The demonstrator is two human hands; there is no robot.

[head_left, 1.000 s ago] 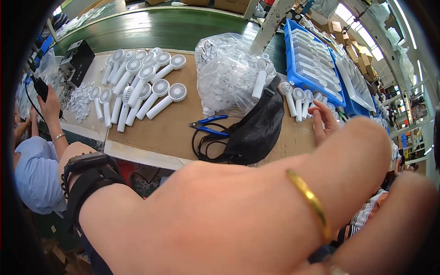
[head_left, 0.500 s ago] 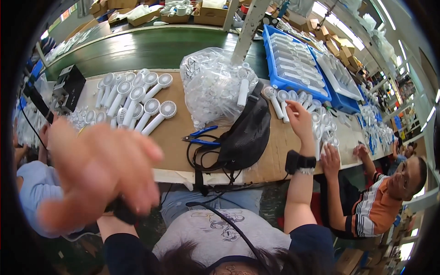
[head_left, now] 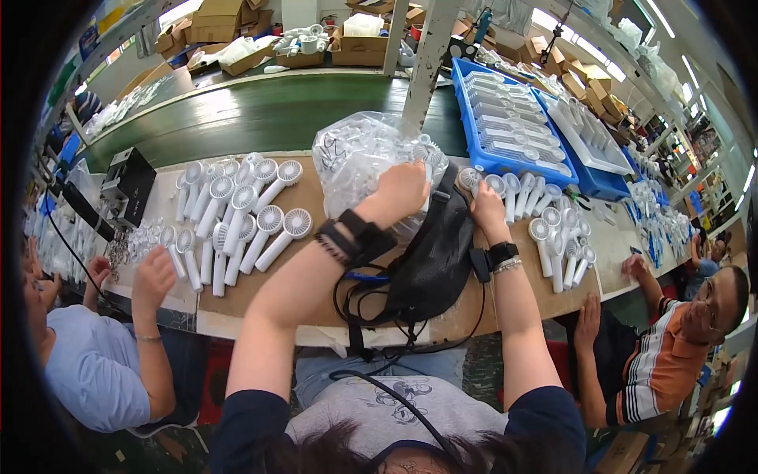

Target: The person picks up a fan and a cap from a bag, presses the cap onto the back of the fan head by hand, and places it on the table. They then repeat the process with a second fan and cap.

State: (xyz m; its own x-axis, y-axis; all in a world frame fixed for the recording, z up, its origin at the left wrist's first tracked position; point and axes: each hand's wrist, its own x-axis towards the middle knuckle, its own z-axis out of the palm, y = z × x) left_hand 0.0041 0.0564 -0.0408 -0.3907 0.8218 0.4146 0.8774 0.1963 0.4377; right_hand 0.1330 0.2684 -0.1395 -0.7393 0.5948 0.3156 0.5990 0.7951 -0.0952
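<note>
My left hand (head_left: pixel 401 192) is closed at the handle of a white handheld fan (head_left: pixel 427 152) beside the clear plastic bag (head_left: pixel 351 150); my fingers partly hide this grip. The bag holds small white parts. To the right, my right hand (head_left: pixel 489 207) is closed round the handle of another handheld fan (head_left: pixel 469 178), its round head showing above my fingers. Between my forearms lies a black mesh bag (head_left: pixel 430 265) with straps and cords. Blue-handled pliers (head_left: pixel 368 277) lie mostly hidden behind my left wrist and the cords.
White handheld fans (head_left: pixel 245 197) fill the table's left part; more fans (head_left: pixel 559 237) lie at right. Beyond them stand a blue crate (head_left: pixel 517 162) of fans, a metal post (head_left: pixel 426 71) and a green conveyor (head_left: pixel 268 114). Co-workers sit on both sides.
My left hand has gone from close in front of the camera to the fan by the plastic bag. My right hand has lowered from a raised pose and closed on a fan.
</note>
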